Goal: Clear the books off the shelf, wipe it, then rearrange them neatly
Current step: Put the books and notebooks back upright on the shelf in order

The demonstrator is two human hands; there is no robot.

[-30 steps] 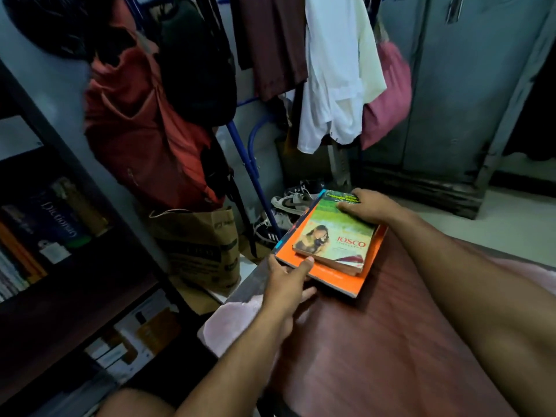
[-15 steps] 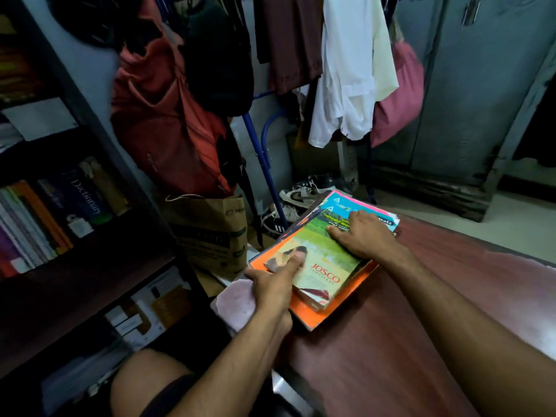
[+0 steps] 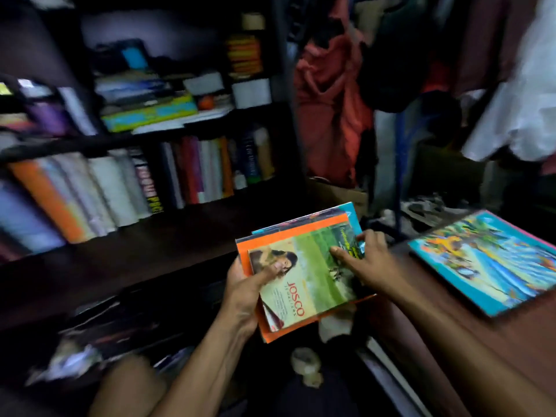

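Note:
I hold a small stack of books (image 3: 313, 266) in the air between the table and the dark shelf (image 3: 126, 257): a green "JOSCO" magazine on top, an orange book under it, a blue one at the bottom. My left hand (image 3: 249, 290) grips the stack's left edge, thumb on the cover. My right hand (image 3: 367, 260) holds the right edge, with its fingers on the top cover. A colourful blue picture book (image 3: 487, 260) lies on the brown table (image 3: 451, 332) to the right. The shelf board in front of the stack is bare.
Upright books (image 3: 192, 170) fill the back of the shelf; more lie stacked on the shelf above (image 3: 150, 112). Papers sit on the lower shelf (image 3: 90, 335). Hanging clothes (image 3: 331, 109) and a cardboard box (image 3: 340, 191) stand behind the table. A pale cloth (image 3: 337, 323) lies under the stack.
The stack has been lifted off the table and swung left toward the shelf. One blue picture book stayed on the table. My view turned left to face the shelf.

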